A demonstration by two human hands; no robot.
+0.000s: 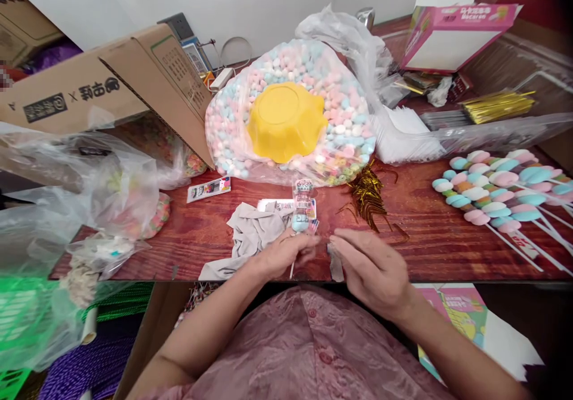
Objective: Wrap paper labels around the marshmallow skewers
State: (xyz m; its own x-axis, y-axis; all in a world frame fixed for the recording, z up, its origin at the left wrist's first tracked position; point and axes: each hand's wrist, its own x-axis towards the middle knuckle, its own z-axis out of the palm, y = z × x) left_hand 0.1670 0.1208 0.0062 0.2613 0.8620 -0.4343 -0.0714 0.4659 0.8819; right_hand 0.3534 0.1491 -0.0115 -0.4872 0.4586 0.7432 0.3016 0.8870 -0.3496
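My left hand (286,254) grips a marshmallow skewer (302,209) by its white stick near the front edge of the red wooden table (425,239). The skewer points away from me and sits inside a clear printed wrapper. My right hand (369,265) is just right of it, fingers curled around a small clear wrapper piece (335,262). A loose heap of gold twist ties (369,194) lies just beyond my right hand. A crumpled grey cloth (250,233) lies left of my left hand.
A big clear bag of pastel marshmallows (344,119) with a yellow bowl (286,119) on top stands at the back centre. Finished skewers (496,188) lie at the right. Cardboard box (111,83) and plastic bags (89,197) crowd the left. A pink box (452,30) stands far right.
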